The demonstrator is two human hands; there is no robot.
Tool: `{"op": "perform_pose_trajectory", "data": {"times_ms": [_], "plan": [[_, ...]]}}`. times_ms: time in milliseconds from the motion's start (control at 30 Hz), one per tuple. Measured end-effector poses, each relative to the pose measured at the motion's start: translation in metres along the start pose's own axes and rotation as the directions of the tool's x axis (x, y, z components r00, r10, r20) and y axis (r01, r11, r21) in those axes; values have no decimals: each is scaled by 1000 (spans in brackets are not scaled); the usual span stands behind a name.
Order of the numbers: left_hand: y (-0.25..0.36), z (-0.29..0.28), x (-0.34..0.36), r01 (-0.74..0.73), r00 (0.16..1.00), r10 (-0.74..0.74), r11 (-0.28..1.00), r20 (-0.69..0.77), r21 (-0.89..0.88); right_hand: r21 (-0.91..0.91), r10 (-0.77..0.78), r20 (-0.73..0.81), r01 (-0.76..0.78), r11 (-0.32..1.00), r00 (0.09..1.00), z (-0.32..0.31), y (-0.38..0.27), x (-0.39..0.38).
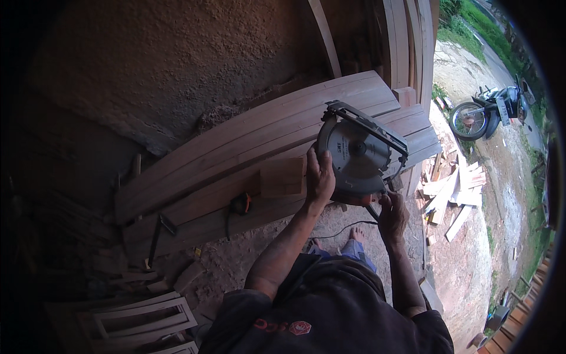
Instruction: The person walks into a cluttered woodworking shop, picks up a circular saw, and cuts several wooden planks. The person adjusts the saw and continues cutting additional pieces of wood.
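Note:
A circular saw (361, 154) is held up over the planks, its round toothed blade and metal base frame turned toward me. My left hand (321, 177) grips the saw's guard along its left side, thumb and fingers against the housing. At the lower right of the saw, my right hand (393, 217) has its fingers curled in against the saw's edge; exactly which part they grasp is hidden. Beneath the saw lie long pale planks (247, 141), side by side. A short wooden block (282, 177) rests on them, left of my left forearm.
A dark and orange tool (240, 205) and a black square-shaped tool (158, 236) lie left on the planks. A cable (339, 233) runs near my feet. Slatted wooden frames (141, 318) are at lower left. Offcuts (454, 192) and a motorcycle (492, 111) are outside, right.

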State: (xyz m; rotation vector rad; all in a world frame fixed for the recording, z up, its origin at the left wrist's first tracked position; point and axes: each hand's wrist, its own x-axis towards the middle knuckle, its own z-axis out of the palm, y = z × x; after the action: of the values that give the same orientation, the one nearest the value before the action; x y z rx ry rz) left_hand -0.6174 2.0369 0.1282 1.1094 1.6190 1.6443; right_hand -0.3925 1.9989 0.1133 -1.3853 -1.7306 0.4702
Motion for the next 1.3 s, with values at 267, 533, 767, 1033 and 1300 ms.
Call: {"op": "perform_pose_trajectory", "data": {"times_ms": [267, 533, 767, 1033, 1300], "plan": [[-3, 7, -3, 0, 999, -1, 1000, -42, -31, 641, 642, 438, -719, 267, 629, -8, -28, 14], [-8, 12, -3, -103, 991, 97, 993, -94, -63, 693, 625, 613, -709, -130, 484, -9, -23, 20], [-7, 10, -4, -68, 995, 62, 994, -72, -82, 624, 473, 764, -691, -366, 439, -12, -9, 20], [-5, 10, -6, -59, 996, 54, 996, -68, -72, 598, 352, 801, -635, -489, 484, -11, -7, 14], [1, 2, -5, -45, 998, 42, 995, -39, -94, 35, -281, 424, 295, 955, 861, 16, -28, -36]]}}
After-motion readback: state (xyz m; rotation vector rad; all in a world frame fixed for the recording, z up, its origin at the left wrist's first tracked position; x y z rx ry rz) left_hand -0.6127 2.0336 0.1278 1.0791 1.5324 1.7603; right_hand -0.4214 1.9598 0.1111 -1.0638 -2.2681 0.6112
